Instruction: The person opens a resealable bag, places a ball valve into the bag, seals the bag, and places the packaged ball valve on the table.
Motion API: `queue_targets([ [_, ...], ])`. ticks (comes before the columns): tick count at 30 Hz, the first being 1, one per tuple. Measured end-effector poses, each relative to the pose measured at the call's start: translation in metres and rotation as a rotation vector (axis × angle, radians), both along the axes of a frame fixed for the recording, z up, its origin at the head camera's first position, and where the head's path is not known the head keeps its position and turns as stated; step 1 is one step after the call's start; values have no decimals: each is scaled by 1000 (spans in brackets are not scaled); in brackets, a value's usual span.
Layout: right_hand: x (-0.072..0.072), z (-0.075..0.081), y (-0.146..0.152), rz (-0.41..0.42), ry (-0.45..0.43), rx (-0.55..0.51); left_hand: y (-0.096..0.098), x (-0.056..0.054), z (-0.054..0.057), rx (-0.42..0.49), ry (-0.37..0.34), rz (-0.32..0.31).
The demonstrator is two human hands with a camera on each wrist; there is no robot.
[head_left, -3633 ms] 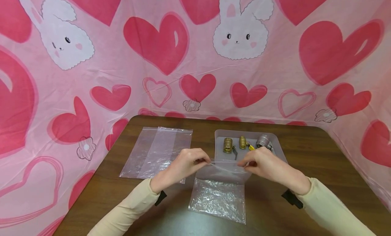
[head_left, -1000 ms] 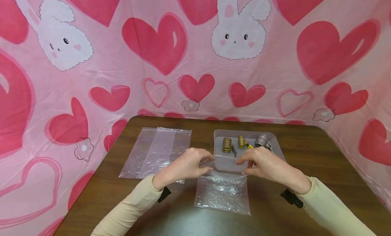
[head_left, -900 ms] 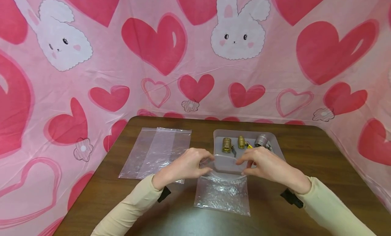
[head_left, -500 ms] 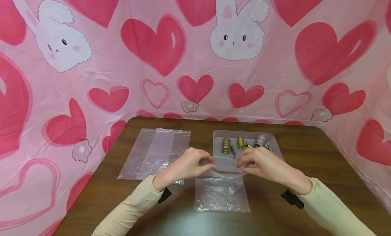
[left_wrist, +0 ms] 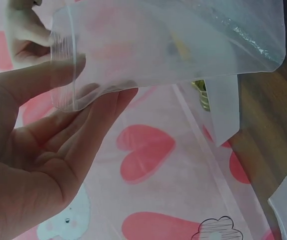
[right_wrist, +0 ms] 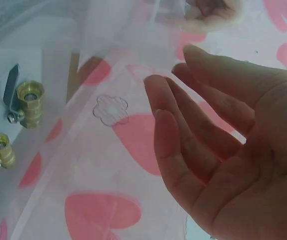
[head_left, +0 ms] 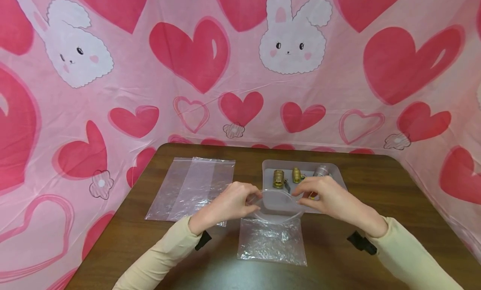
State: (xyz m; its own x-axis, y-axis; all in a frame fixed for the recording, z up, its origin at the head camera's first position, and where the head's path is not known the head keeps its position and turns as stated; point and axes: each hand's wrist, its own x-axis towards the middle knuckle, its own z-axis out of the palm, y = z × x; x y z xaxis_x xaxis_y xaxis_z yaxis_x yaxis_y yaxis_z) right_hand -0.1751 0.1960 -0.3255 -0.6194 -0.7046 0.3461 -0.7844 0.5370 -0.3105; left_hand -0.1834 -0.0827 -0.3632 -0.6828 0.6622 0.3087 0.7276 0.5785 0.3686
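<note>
A clear plastic zip bag (head_left: 272, 242) extends from the raised hands down to the table, its mouth spread into a rounded opening. My left hand (head_left: 225, 202) holds the left side of that mouth; in the left wrist view, the thumb and fingers lie on either side of the film by the zip strip. At the right side is my right hand (head_left: 334, 200), with its fingers loosely bent. No film shows between the right fingers (right_wrist: 166, 132) in the right wrist view; the bag hangs just beyond them.
Behind the bag stands a translucent tray (head_left: 267, 173) with a larger brass ball valve (head_left: 278, 178), a smaller brass valve (head_left: 296, 175) with a yellow handle, and a silver metal valve (head_left: 321, 170). Two flat zip bags (head_left: 173, 194) overlap at left. A heart-print cloth (head_left: 240, 73) backs the table.
The bag's mouth has gone from a narrow slit to a wide, rounded opening. In the last half second my right hand has lifted slightly and shifted right. My left hand has barely moved.
</note>
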Motion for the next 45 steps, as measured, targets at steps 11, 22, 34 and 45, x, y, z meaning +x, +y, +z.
queue_targets([
  [11,-26,0,38,-303,-95,-69,1,-1,0,8,-59,-2],
  [22,-60,-25,76,-516,-256,-39,3,-2,-2,27,-88,-2],
  [34,-86,-51,97,-581,-346,-6,2,-3,-3,48,-113,-12],
  [45,-101,-66,102,-610,-426,-5,2,-2,-3,50,-124,-18],
])
